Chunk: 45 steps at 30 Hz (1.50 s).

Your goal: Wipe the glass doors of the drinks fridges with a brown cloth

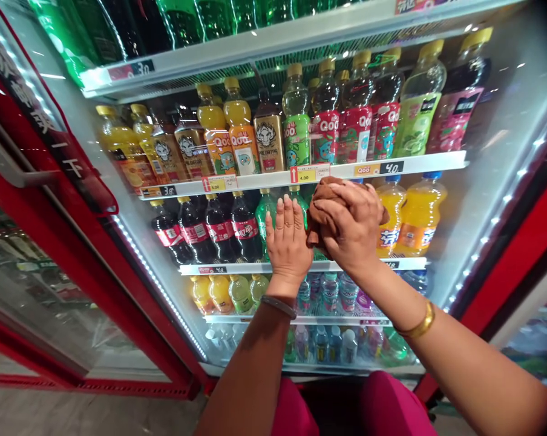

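Observation:
My right hand (353, 221) is closed around a bunched brown cloth (321, 203), just below the edge of the shelf (259, 183) that carries price tags. Beside it, my left hand (288, 242) is flat with its fingers stretched upward, holding nothing. Its fingertips point toward the green bottles (264, 209) on the shelf behind. Whether either hand touches a pane of glass I cannot tell. Part of the cloth is hidden under my right fingers.
Drinks fill a lit fridge: Qoo bottles (327, 121) above, cola bottles (219, 227) at left, orange soda bottles (421, 212) at right, and small bottles (330, 345) at the bottom. Red frames (160, 315) flank it. A tiled floor (119, 415) shows at lower left.

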Motion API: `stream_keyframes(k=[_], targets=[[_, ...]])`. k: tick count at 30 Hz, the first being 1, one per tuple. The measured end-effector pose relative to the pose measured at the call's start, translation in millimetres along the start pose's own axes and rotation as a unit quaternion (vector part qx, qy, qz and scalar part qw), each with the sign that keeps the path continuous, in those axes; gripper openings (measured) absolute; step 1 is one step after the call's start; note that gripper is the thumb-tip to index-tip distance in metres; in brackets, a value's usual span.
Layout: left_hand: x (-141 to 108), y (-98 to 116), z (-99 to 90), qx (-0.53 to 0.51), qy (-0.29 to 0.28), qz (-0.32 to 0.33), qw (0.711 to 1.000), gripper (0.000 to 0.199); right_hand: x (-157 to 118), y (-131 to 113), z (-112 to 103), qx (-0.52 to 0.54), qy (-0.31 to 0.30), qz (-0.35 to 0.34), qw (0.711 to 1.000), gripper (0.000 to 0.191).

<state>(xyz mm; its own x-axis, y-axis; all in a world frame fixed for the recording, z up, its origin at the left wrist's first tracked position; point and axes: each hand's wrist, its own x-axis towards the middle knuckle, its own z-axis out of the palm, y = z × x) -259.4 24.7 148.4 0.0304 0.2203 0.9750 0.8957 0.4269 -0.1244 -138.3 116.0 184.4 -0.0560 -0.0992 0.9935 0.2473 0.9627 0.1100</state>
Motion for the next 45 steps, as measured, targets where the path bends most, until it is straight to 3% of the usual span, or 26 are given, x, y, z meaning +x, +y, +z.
stream_keyframes(k=[4, 8, 10, 13, 16, 18, 24, 26, 29, 33, 35, 38, 42, 45], targets=[[-1, -1, 0.8, 0.014, -0.011, -0.001, 1.000, 0.066, -35, -7, -5, 0.015, -0.031, -0.049, 0.998, 0.032], [-1, 1, 1.0, 0.010, -0.021, -0.013, 1.000, 0.068, -71, 5, -22, 0.029, -0.071, -0.092, 0.993, 0.031], [0, 2, 0.0, -0.002, -0.033, -0.019, 0.999, 0.068, -66, 13, -25, 0.029, -0.084, -0.102, 0.991, 0.031], [1, 2, -1.9, -0.003, -0.033, -0.019, 0.999, 0.068, -36, 16, -20, 0.019, -0.069, -0.073, 0.995, 0.032], [-1, 0, -2.3, 0.000, -0.024, -0.009, 1.000, 0.068, -9, 8, -8, 0.003, -0.023, -0.018, 1.000, 0.032], [-2, -1, -1.2, -0.005, -0.023, -0.005, 1.000, 0.069, -11, 0, -3, -0.002, -0.006, -0.017, 1.000, 0.030], [-3, 0, 2.3, 0.011, -0.017, -0.011, 1.000, 0.072, -86, -3, -17, 0.031, -0.057, -0.075, 0.995, 0.029], [-2, 1, 1.9, 0.013, -0.023, -0.015, 1.000, 0.072, -97, 4, -25, 0.041, -0.092, -0.091, 0.991, 0.029], [-1, 1, 1.3, 0.018, -0.018, -0.012, 1.000, 0.071, -75, 11, -27, 0.043, -0.101, -0.078, 0.991, 0.028], [-2, 0, 0.7, 0.001, -0.003, -0.007, 1.000, 0.068, -19, 4, -8, 0.016, -0.018, -0.002, 1.000, 0.031], [-3, -4, -2.0, -0.016, -0.008, -0.001, 1.000, 0.066, -8, -4, 2, 0.004, 0.007, -0.006, 1.000, 0.031], [-3, -17, -11.6, -0.018, -0.043, 0.031, 0.998, 0.064, -26, -13, 5, 0.004, -0.009, -0.057, 0.998, 0.030], [3, -44, -28.3, 0.011, -0.090, 0.098, 0.991, 0.061, -63, -8, -9, 0.027, -0.083, -0.126, 0.988, 0.029], [9, -64, -34.2, 0.025, -0.097, 0.064, 0.993, 0.064, -54, -3, -13, 0.030, -0.104, -0.134, 0.985, 0.026]])
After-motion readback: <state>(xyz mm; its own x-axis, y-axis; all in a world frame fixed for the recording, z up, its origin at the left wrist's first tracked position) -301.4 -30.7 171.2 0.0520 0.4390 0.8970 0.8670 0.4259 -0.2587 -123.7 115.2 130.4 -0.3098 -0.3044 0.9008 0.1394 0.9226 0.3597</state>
